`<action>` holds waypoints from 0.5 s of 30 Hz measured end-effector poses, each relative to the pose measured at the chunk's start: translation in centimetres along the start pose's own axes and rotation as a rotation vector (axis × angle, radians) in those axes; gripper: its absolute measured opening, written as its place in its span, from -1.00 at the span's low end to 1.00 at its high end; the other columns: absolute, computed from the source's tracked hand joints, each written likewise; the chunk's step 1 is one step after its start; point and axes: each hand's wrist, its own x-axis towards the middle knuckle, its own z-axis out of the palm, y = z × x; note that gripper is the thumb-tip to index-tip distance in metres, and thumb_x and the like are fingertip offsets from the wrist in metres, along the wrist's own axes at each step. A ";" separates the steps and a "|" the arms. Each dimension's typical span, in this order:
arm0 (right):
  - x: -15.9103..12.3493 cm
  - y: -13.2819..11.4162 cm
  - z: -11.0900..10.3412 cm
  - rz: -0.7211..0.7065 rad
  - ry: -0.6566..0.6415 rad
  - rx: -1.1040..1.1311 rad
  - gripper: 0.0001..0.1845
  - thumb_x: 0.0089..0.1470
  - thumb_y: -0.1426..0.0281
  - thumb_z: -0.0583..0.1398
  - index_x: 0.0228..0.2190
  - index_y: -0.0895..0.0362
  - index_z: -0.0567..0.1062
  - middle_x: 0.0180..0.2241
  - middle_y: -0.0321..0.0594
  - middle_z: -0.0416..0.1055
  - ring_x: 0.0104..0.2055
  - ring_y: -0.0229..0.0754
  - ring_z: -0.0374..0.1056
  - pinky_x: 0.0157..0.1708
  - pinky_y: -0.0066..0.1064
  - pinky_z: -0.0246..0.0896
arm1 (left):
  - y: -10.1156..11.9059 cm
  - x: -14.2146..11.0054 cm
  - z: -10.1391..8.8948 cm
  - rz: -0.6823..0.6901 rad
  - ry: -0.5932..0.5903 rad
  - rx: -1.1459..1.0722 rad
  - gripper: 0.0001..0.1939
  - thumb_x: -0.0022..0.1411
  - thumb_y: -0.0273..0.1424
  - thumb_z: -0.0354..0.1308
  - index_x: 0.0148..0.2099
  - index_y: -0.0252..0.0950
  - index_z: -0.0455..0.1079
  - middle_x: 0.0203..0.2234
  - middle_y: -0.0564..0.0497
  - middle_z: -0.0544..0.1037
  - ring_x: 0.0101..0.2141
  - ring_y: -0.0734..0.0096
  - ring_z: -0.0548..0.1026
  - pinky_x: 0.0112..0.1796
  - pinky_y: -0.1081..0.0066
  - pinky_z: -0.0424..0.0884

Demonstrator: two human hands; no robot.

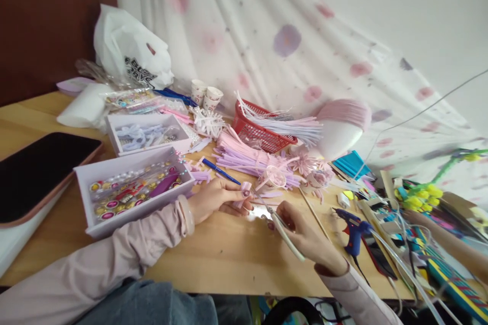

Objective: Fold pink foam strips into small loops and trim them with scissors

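My left hand (219, 199) pinches a small folded pink strip (244, 194) between thumb and fingers. My right hand (301, 231) is closed around pliers with pale handles (286, 239). Their narrow metal jaws point up and left, close to the pink strip; whether they touch it I cannot tell. Just beyond my hands stands a paper cup (273, 177) with small pink pieces in it. Behind it lies a bundle of pink and lilac pipe cleaners (247, 160). A blue pen (221, 171) rests beside my left hand.
At left are a white box of beads and trinkets (86, 198), a second white box (114, 134) and a phone (41, 175). A red basket (244, 124) stands at the back. On the right lie a blue glue gun (354, 233), cables, and another person's arm (450, 241).
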 end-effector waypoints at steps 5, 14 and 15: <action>-1.4 0.0 0.9 -0.033 0.024 -0.286 -0.86 0.03 0.34 0.12 -0.43 0.12 0.23 -0.53 -0.29 0.28 -0.50 -0.24 0.18 -0.51 -0.42 0.05 | -0.2 0.1 0.0 0.029 0.038 -0.001 -0.68 -0.05 -0.25 0.31 -0.29 -0.40 0.52 -0.46 -0.08 0.58 -0.46 0.43 0.51 -0.32 0.42 0.43; -1.6 -1.5 -0.5 -0.082 0.118 -0.236 -0.85 0.06 0.31 0.14 -0.45 0.12 0.42 -0.46 -0.20 0.39 -0.41 -0.20 0.31 -0.41 -0.39 0.19 | -0.3 -0.1 0.2 0.025 0.109 0.053 -0.67 -0.05 -0.25 0.31 -0.27 -0.39 0.51 -0.44 -0.07 0.58 -0.49 0.47 0.50 -0.34 0.42 0.42; -1.7 -2.0 -0.7 -0.074 0.149 -0.189 -0.82 0.08 0.29 0.12 -0.46 0.12 0.41 -0.50 -0.22 0.38 -0.45 -0.22 0.29 -0.45 -0.41 0.18 | -0.3 -0.1 0.3 0.022 0.114 0.062 -0.67 -0.06 -0.25 0.31 -0.27 -0.39 0.51 -0.43 -0.08 0.58 -0.49 0.47 0.50 -0.34 0.42 0.42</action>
